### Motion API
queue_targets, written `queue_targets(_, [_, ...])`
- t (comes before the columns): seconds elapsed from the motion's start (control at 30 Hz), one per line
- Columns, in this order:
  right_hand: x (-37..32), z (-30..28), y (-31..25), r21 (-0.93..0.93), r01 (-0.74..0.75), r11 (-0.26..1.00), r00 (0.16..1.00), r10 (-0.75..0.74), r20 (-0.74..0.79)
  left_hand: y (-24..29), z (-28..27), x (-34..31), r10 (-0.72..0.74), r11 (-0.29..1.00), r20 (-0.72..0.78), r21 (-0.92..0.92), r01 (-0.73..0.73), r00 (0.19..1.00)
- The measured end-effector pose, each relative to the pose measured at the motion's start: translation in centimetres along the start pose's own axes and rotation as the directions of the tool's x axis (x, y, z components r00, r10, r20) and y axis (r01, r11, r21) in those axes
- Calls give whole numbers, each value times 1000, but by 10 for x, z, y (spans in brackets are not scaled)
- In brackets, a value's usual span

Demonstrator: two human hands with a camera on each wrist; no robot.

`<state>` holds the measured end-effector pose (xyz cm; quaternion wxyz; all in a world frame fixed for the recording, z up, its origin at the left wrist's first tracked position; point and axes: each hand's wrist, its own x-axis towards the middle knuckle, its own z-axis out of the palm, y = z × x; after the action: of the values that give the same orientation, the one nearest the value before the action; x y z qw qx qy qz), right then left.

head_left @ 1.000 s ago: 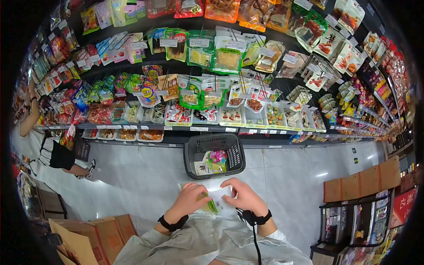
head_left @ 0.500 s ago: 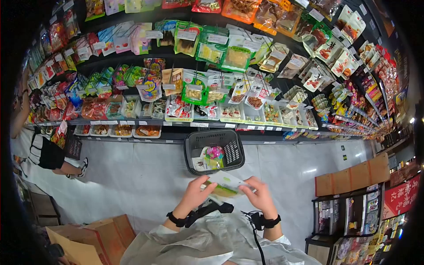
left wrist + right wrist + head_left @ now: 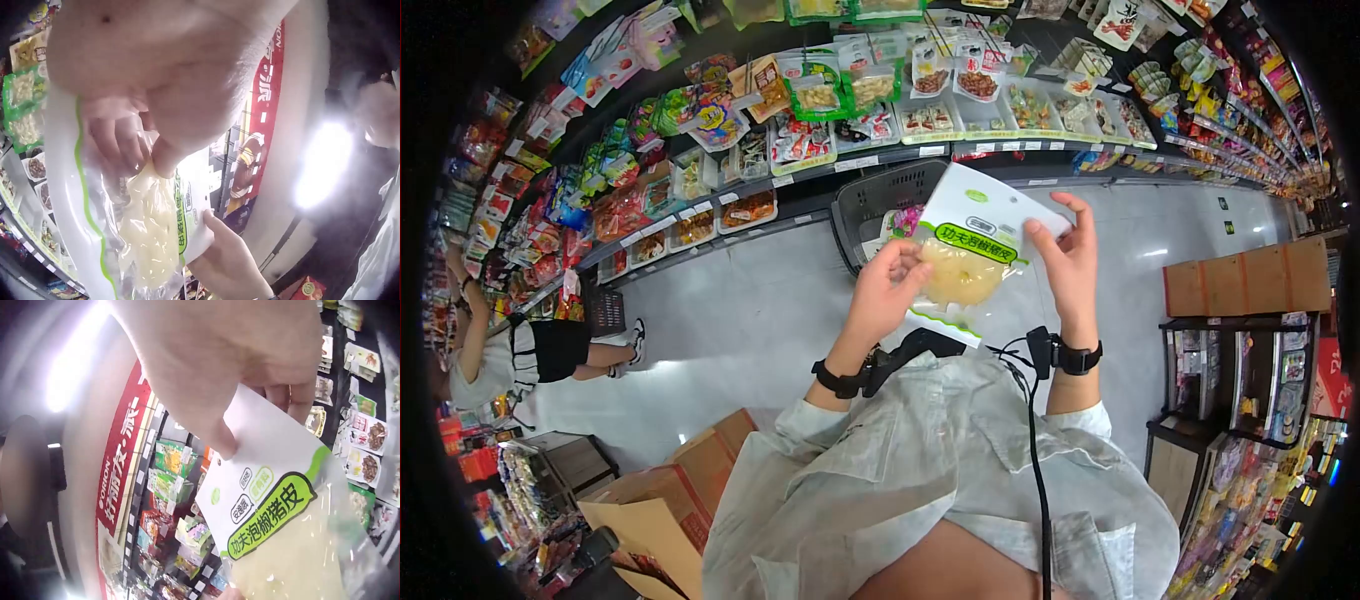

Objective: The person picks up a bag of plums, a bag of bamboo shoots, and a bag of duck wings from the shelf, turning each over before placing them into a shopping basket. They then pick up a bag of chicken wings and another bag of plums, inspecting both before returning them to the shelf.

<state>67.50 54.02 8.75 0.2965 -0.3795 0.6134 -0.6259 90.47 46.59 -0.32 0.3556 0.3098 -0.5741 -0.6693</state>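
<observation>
Both hands hold a flat snack bag (image 3: 975,262) in front of the body, its printed face turned upward. It has a white top, a green label with Chinese characters, and a clear window showing pale yellow food. My left hand (image 3: 888,292) pinches the bag's left side, thumb bent over the clear window. The right hand (image 3: 1068,262) grips the white upper right corner, thumb on the front. Seen from the right wrist, the fingers go behind the white header (image 3: 262,434). The bag overlaps a dark plastic shopping basket (image 3: 900,185), hiding part of it and its packets.
Store shelves with hanging snack packets (image 3: 870,80) and trays of small packs (image 3: 1030,110) run across the front. At lower left stand open cardboard boxes (image 3: 650,540); a display rack (image 3: 1240,380) is at right. Another person (image 3: 530,350) stands at left by the shelf.
The bag has been lifted and turned so its printed front faces up, and it now covers part of the basket. Both hands shifted their hold on it. The head view has tilted downward.
</observation>
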Motion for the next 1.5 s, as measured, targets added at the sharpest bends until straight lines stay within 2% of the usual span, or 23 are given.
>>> queue_targets(0.1, [10,-40,28,149,-92,984,994,82,72,2,35,11,-22,996,-36,-90,18,999])
queue_targets(0.23, [18,-92,63,128,-192,973,953,154,260,-9,79,23,-61,998,-77,-32,58,995])
queue_targets(0.33, [26,-127,76,111,-252,961,925,206,318,-14,109,26,-125,992,-83,-23,124,989])
queue_targets(0.43, [34,-154,85,97,-238,967,931,198,305,-35,132,35,-70,997,-91,-31,67,993])
queue_targets(0.47, [37,-160,89,110,-247,963,925,200,322,-25,139,35,-123,991,-75,45,126,990])
queue_targets(0.57, [40,-174,96,130,-289,949,896,220,385,-42,154,33,-169,986,-74,-18,168,983])
queue_targets(0.67, [40,-183,100,152,-365,919,858,269,437,-49,157,31,-218,975,-62,20,220,974])
queue_targets(0.8, [41,-178,104,207,-491,846,799,342,495,-64,150,26,-239,971,-92,0,240,967])
queue_targets(0.87, [46,-170,122,229,-533,814,767,351,538,-64,145,21,-270,962,-161,-12,272,949])
queue_targets(0.97, [62,-147,115,177,-583,793,690,369,622,-55,138,17,-320,947,-253,-63,314,913])
queue_targets(1.07, [82,-120,119,143,-553,821,666,332,668,-53,123,20,-342,938,-297,-160,307,891])
queue_targets(1.2, [109,-87,129,153,-465,872,703,259,662,-54,89,56,-315,948,-324,-163,275,892])
queue_targets(1.4, [153,-52,113,129,-433,892,821,330,467,-41,44,148,-229,968,-260,-159,192,938])
queue_targets(1.5, [184,-38,110,77,-394,916,840,325,435,-41,25,182,-125,985,-230,-147,93,965])
